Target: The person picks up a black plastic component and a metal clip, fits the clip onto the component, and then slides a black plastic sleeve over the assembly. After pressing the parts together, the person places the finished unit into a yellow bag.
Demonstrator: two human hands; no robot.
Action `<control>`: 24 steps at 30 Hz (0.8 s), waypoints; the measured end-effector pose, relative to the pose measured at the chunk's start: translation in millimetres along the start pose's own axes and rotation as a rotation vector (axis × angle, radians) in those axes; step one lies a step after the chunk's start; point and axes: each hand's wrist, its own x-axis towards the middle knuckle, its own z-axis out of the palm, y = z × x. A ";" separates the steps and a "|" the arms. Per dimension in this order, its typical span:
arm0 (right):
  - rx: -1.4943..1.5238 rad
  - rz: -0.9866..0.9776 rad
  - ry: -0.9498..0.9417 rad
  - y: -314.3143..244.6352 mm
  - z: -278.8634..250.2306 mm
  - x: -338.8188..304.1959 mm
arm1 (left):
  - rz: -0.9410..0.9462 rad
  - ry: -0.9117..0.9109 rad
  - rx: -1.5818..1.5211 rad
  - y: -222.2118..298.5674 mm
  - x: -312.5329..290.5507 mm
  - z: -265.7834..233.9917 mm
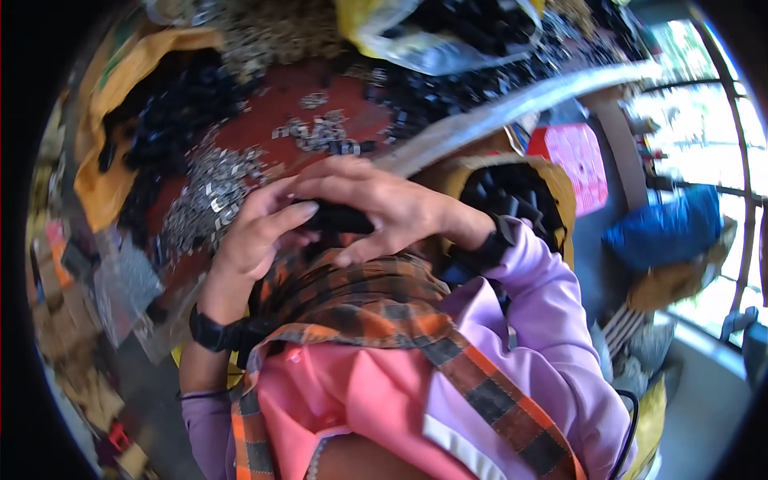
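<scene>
A small black piece (344, 218), its exact kind unclear, is held between my two hands above my checked apron (360, 292). My left hand (266, 226) grips its left end, the thumb lying along it. Over its top and right end curves my right hand (388, 202), thumb underneath, covering part of it. Just beyond my left hand, a pile of small silver metal clips (214, 190) lies on the red work surface (280, 94). A smaller cluster of clips (320, 130) sits farther back.
An orange-yellow sack (104, 172) of black pieces (172, 104) lies at the left. A yellow-and-white bag (436, 54) stands at the back. On my right is an open sack (564, 188) with black pieces, near a pink package (576, 164) and a blue bag (664, 228).
</scene>
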 end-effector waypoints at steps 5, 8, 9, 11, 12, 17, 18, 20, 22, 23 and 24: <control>0.101 -0.065 -0.007 0.2 9.0 -6.8 | 0.030 0.009 -0.021 -5.9 6.6 8.8; 0.105 -0.063 0.051 1.5 12.3 -15.5 | -0.012 0.016 -0.044 -8.9 13.2 12.9; 0.049 -0.073 0.116 0.0 9.8 -19.8 | -0.009 -0.023 -0.049 -8.1 14.9 15.2; -0.053 -0.088 0.237 -2.3 4.5 -27.7 | -0.006 -0.091 -0.070 -8.5 16.2 16.3; -0.138 -0.023 0.297 -4.7 -7.3 -37.0 | -0.022 -0.097 -0.072 -8.0 17.7 16.3; -0.233 0.521 0.702 -41.1 -66.6 -116.1 | -0.019 0.008 -0.145 -12.9 21.2 1.4; -0.338 0.536 0.702 -44.7 -74.4 -133.5 | -0.029 0.037 -0.152 -14.3 23.1 -1.5; -0.448 0.571 0.708 -53.6 -79.4 -163.0 | -0.053 0.052 -0.157 -16.3 29.2 -5.2; -0.464 0.880 0.655 -66.3 -72.7 -185.2 | -0.053 0.044 -0.174 -18.6 29.8 -9.7; -0.460 1.029 0.628 -69.0 -69.5 -196.0 | -0.052 0.046 -0.178 -18.5 31.5 -10.2; -0.461 1.036 0.634 -71.6 -65.2 -205.9 | -0.058 0.040 -0.175 -18.3 32.9 -10.4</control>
